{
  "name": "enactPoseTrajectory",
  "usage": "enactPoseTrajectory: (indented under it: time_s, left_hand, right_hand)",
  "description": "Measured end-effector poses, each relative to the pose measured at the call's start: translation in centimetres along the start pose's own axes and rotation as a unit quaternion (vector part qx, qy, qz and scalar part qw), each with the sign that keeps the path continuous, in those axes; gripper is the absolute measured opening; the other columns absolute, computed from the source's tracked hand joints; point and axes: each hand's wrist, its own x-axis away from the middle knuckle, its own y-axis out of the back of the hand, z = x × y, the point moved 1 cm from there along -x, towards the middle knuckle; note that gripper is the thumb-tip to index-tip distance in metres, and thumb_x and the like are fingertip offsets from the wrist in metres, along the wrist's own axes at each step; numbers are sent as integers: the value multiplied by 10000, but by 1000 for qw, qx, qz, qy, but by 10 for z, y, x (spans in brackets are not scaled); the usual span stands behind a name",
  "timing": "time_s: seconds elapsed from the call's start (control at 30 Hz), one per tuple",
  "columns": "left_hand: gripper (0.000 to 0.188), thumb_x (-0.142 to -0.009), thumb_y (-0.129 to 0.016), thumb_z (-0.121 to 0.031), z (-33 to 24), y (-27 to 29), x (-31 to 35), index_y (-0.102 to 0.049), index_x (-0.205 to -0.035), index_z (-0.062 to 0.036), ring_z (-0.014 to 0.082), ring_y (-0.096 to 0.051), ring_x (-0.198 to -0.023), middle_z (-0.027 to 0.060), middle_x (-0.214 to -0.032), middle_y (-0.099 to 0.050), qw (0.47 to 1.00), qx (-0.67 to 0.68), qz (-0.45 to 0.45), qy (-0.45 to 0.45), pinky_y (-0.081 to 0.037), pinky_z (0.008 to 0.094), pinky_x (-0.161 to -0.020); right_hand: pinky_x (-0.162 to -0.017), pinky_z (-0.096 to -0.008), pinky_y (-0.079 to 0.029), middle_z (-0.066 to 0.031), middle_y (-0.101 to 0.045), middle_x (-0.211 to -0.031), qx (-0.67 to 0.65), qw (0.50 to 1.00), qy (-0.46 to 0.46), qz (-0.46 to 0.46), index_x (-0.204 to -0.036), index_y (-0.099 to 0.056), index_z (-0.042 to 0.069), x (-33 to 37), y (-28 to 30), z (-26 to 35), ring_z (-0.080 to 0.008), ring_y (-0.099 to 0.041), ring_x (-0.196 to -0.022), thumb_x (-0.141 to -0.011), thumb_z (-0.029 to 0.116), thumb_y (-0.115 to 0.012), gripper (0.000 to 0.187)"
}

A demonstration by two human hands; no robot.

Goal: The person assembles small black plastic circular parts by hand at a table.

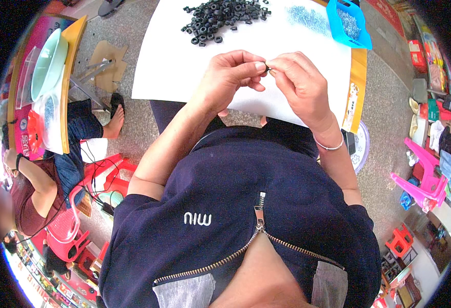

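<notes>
Over the near part of the white-topped table (174, 72), my two hands meet fingertip to fingertip. A small black part (267, 70) shows between them, mostly hidden by the fingers. My left hand (231, 77) pinches it between thumb and forefinger, the other fingers curled. From the other side, my right hand (303, 87) closes thumb and forefinger at the same spot; whether it grips the black part or another tiny piece is too small to tell. Beyond my hands lies a heap of small black ring-like parts (220, 18).
Small clear-blue pieces (307, 19) are scattered at the table's far right, beside a bright blue basket (338, 38) holding more of them. On the left another person (35, 190) sits at a table with a pale green basin (48, 64). A pink stool (423, 177) stands at right.
</notes>
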Motion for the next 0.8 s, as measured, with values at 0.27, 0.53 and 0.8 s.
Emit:
enactPoseTrajectory:
  time_s: [0.27,0.53,0.8]
  left_hand:
    - [247,-882,-617,-140,17,5,-3,-595,-1052,37,170,-627,-746,99,-885,-637,999,-37,-14,-16,-552,311,-733]
    - [350,-879,-628,-178,18,2,-2,-577,-1129,62,197,-644,-828,117,-955,-647,993,-121,0,-14,-544,314,-777]
    - [349,-925,-561,-176,29,4,-7,-544,-1175,66,175,-632,-801,122,-958,-648,995,-97,26,-4,-539,292,-741]
  right_hand:
    - [-702,-364,-486,-123,-577,-842,-15,999,27,41,-933,-596,4,4,-7,-14,-288,-578,-804,-787,-20,-591,148]
    - [-698,-357,-485,-113,-585,-845,-60,996,-48,43,-933,-594,27,13,-15,-14,-285,-581,-798,-809,18,-575,125]
    - [-690,-290,-494,-89,-612,-872,-159,960,-226,50,-996,-580,20,22,-19,-12,-161,-595,-764,-838,54,-595,163]
